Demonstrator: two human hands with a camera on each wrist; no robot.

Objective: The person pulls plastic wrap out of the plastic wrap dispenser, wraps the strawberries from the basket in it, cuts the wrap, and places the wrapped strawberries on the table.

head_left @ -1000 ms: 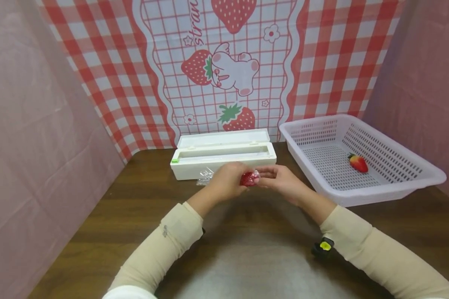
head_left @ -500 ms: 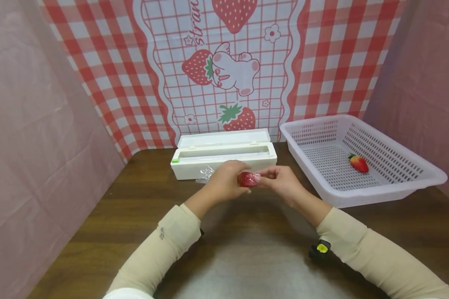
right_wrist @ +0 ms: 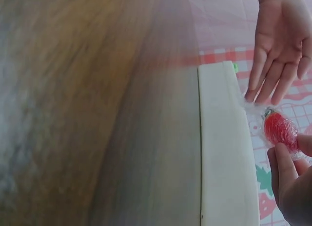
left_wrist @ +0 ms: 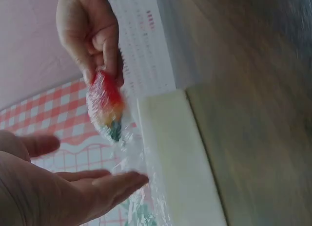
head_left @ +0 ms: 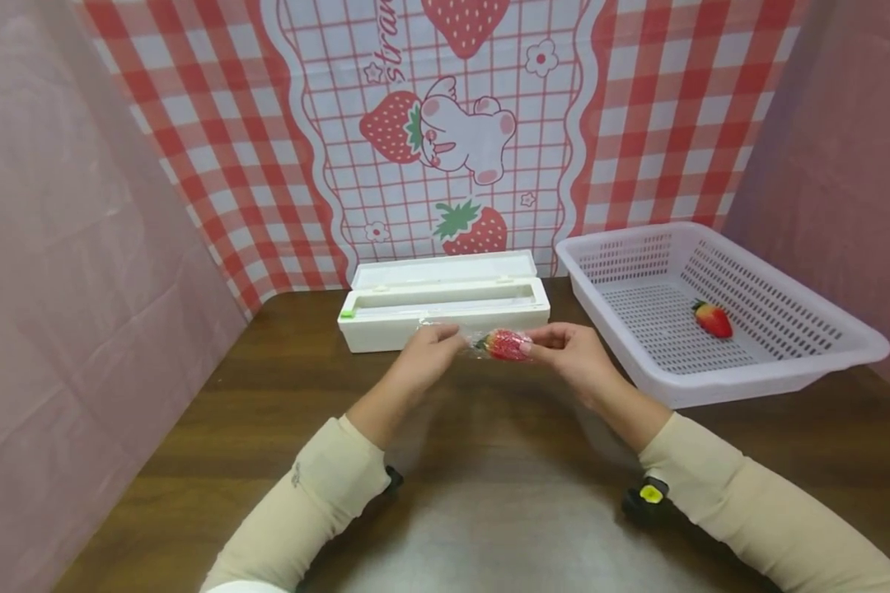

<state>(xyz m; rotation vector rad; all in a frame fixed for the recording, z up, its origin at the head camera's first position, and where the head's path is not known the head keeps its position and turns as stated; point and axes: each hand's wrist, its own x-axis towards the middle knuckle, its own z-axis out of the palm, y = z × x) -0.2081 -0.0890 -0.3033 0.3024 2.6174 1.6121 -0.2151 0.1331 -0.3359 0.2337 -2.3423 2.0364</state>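
Note:
Between thumb and fingers, my right hand (head_left: 574, 358) pinches the red tip of a strawberry (head_left: 506, 344) covered in clear plastic wrap. The strawberry's green leafy end points toward my left hand (head_left: 426, 358). Loose plastic wrap (left_wrist: 139, 162) trails from that end, past the left fingertips in the left wrist view. My left hand's fingers are extended, with the thumb held apart; the right wrist view shows its palm and straight fingers close beside the wrap. Both hands are in front of a long white plastic-wrap box (head_left: 381, 336) whose lid is up.
A white perforated basket (head_left: 623, 362) stands on the right with one unwrapped strawberry (head_left: 712, 319) in it. The wooden table (head_left: 489, 494) meets a red checked cloth (head_left: 245, 165) behind, and pink cloths hang at both sides.
My left hand has come off the strawberry and moved left, its fingers straightening. The strawberry's leafy end now shows. The right hand, still pinching the tip, has shifted slightly right.

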